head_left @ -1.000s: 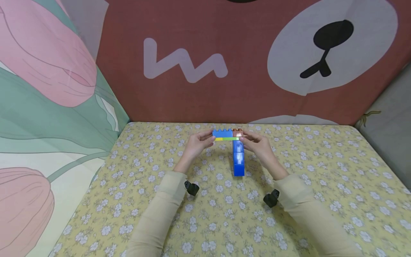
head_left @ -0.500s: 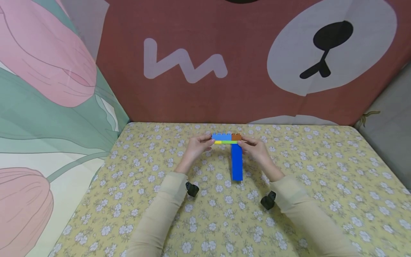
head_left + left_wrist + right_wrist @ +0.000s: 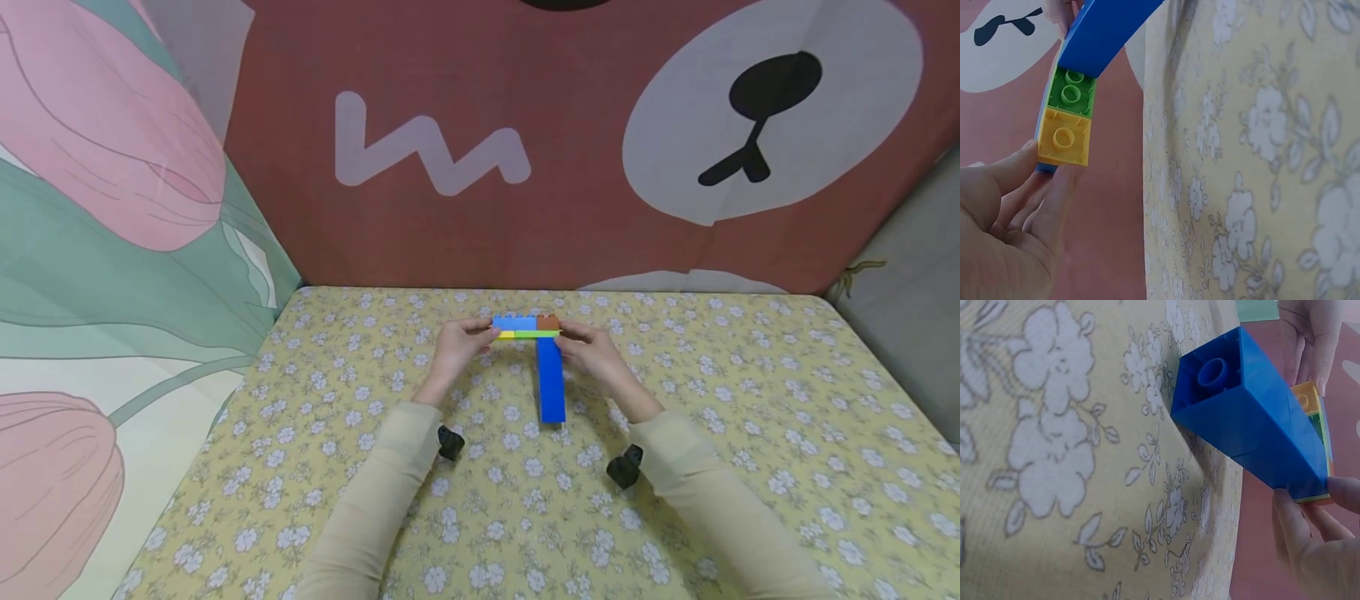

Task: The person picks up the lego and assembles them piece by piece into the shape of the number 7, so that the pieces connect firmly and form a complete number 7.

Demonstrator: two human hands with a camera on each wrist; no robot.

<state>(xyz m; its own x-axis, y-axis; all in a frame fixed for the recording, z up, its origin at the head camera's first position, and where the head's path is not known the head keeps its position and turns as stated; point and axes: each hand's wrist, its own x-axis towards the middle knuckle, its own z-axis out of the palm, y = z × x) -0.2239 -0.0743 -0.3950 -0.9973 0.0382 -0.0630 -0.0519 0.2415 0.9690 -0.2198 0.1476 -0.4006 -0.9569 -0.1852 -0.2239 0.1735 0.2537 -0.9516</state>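
Observation:
Both hands hold one structure of toy building bricks by its top bar. A light blue brick (image 3: 513,323) and a brown brick (image 3: 548,322) form the upper layer, studs up. Under them run a yellow plate (image 3: 1065,139) and a green plate (image 3: 1071,97). From the right end a dark blue column (image 3: 551,383) of bricks hangs down; its hollow underside shows in the right wrist view, off the table. My left hand (image 3: 456,350) pinches the bar's yellow end between thumb and fingers. My right hand (image 3: 600,357) pinches the brown end, above the column.
Yellow flowered cloth (image 3: 495,529) covers the table below the hands. Behind its far edge stands a reddish-brown backdrop (image 3: 450,242) with a bear print. A tulip-print panel (image 3: 112,275) is at the left. Black wrist cameras (image 3: 625,467) sit at both cuffs.
Both hands have lowered the brick structure a little, with a slight shift left. The column's tilt has changed, and the shine on its face is gone. Both grips stay the same.

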